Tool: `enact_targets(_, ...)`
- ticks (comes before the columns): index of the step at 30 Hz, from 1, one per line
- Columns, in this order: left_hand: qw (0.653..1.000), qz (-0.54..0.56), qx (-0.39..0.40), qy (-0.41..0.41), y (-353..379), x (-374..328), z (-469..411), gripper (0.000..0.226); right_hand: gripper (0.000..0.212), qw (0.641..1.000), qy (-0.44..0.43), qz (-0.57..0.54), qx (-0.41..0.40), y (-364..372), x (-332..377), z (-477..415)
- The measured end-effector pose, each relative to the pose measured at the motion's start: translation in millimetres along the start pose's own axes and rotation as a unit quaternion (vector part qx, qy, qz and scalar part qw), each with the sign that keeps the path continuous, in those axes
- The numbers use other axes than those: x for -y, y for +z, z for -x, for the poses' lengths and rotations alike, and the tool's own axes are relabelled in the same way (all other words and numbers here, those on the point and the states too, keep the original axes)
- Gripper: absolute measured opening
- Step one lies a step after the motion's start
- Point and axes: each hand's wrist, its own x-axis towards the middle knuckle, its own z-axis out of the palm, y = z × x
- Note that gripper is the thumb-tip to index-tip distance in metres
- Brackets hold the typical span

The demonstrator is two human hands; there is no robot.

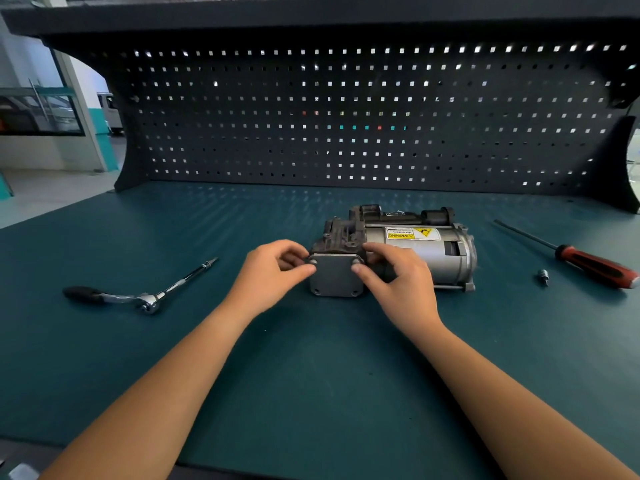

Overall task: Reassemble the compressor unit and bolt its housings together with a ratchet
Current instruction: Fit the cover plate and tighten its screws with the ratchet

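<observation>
A dark pegboard point(346, 109), light showing through its square holes, rises along the teal workbench's point(311, 375) far edge under a dark shelf point(311, 15). Beyond the left edge are a pale floor point(52, 185) and a white-and-teal pillar point(91, 129).

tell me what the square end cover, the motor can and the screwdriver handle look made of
Square end cover: likely cast aluminium, going by its dull grey, matte, slightly grainy face.
Motor can: metal, probably steel or aluminium; it is smooth satin silver with soft highlights.
Screwdriver handle: plastic or rubber, red with black grip sections and a slight sheen.
</observation>
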Motion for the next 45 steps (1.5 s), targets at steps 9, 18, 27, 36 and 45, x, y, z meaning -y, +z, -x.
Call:
enact_targets(9, 0.999, 0.022, -0.028, -0.023, 6.4, 5.2, 0.0, 0.02, 0.03, 1.0, -0.012, 0.019, -0.004, 1.8, 0.1, -0.3)
enact_targets(18, 1.0, 0.003, 0.002, -0.015, 2.6, 8.8, -2.5, 0.02, 0.039, 1.0, -0.01, 0.026, 0.012, 0.2, 0.2, 0.3)
enact_targets(27, 0.998, -0.045, -0.036, -0.039, -24.5, 5.4, -9.9, 0.018, 0.04, 1.0, 0.0, 0.007, 0.002, -1.4, -0.4, -0.2)
enact_targets(36, 0.856, -0.34, -0.204, -0.333, -168.6, 99.9, 33.6, 0.055, 0.02, 0.991, -0.089, 0.015, -0.094, -5.6, 16.9, -0.8)
enact_targets(45, 0.835, -0.335, -0.149, -0.41, -181.4, 126.1, 10.3, 0.058, 0.02, 0.966, -0.245, -0.076, 0.04, 14.0, 78.1, 46.3)
